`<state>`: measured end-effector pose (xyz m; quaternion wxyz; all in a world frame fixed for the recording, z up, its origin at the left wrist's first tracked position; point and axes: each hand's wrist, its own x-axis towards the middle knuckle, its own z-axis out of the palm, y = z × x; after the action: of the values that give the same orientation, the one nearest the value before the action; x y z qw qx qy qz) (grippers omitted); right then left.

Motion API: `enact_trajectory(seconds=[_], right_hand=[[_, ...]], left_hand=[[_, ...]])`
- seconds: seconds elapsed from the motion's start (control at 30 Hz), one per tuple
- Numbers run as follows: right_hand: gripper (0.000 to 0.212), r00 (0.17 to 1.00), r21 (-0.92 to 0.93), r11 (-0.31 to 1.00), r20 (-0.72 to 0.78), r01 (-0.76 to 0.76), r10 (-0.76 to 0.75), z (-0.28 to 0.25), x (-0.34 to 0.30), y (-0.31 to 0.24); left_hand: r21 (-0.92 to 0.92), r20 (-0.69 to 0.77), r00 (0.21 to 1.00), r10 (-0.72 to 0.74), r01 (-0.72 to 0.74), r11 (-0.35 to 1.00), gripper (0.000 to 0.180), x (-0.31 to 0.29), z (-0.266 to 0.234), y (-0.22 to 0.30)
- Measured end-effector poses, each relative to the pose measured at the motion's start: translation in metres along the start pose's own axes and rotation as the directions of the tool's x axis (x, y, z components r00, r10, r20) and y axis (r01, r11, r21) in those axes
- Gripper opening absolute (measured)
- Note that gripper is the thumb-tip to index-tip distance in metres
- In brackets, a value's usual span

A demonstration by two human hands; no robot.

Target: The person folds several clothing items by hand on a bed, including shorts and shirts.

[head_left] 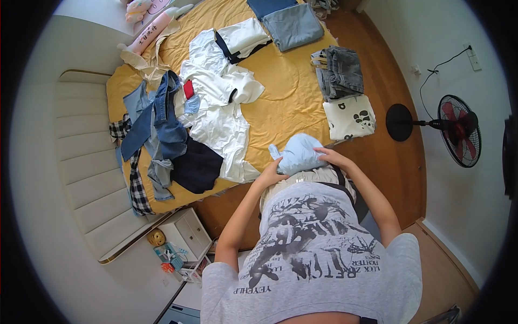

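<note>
A bunched light blue garment [302,154] lies against my waist at the near edge of the bed. My left hand [271,174] grips its lower left side, and my right hand [331,156] has its upper right side, fingers curled over the cloth. A small end of the fabric sticks out on the left. What kind of garment it is, I cannot tell. Just beyond my right hand lies a folded cream garment with black prints [349,117]. Left of my left hand, white shirts [221,129] are spread loosely over the yellow sheet [280,97].
Denim pieces [164,121], a dark navy garment [197,167] and a checked one [139,189] pile up at the left. Folded grey jeans [344,73] and folded blue clothes [291,27] lie farther off. A standing fan [458,129] is on the right, a white nightstand [186,235] lower left.
</note>
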<state>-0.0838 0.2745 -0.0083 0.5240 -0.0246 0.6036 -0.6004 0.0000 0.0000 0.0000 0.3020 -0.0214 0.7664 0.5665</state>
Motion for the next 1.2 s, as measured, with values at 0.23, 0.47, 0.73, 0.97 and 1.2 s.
enact_trajectory(seconds=[0.23,0.47,0.73,0.97,1.2], right_hand=[[0.045,0.998,-0.754,0.655,0.025,0.056,-0.056,-0.01,0.035,-0.033],[0.035,0.868,-0.105,0.922,-0.31,0.374,-0.387,-0.012,0.076,-0.134],[0.038,0.803,-0.174,0.922,-0.453,0.347,-0.387,-0.042,0.128,-0.197],[0.068,0.996,0.098,0.992,0.056,-0.075,0.07,-0.078,0.132,-0.208],[0.054,0.915,-0.109,0.993,0.394,-0.044,0.084,-0.091,0.209,-0.237]], left_hand=[[0.206,-0.136,0.986,-0.092,0.119,0.971,0.064,0.024,-0.027,-0.01],[-0.768,-0.209,0.957,-0.202,-0.032,0.639,0.065,0.069,-0.102,0.087],[-0.482,-0.23,0.973,-0.006,-0.109,0.87,0.072,0.113,-0.118,0.076],[-0.928,0.289,0.947,0.142,0.24,0.285,0.075,0.122,-0.147,0.061],[-0.733,0.528,0.847,-0.063,0.492,0.469,0.082,0.18,-0.194,0.047]])
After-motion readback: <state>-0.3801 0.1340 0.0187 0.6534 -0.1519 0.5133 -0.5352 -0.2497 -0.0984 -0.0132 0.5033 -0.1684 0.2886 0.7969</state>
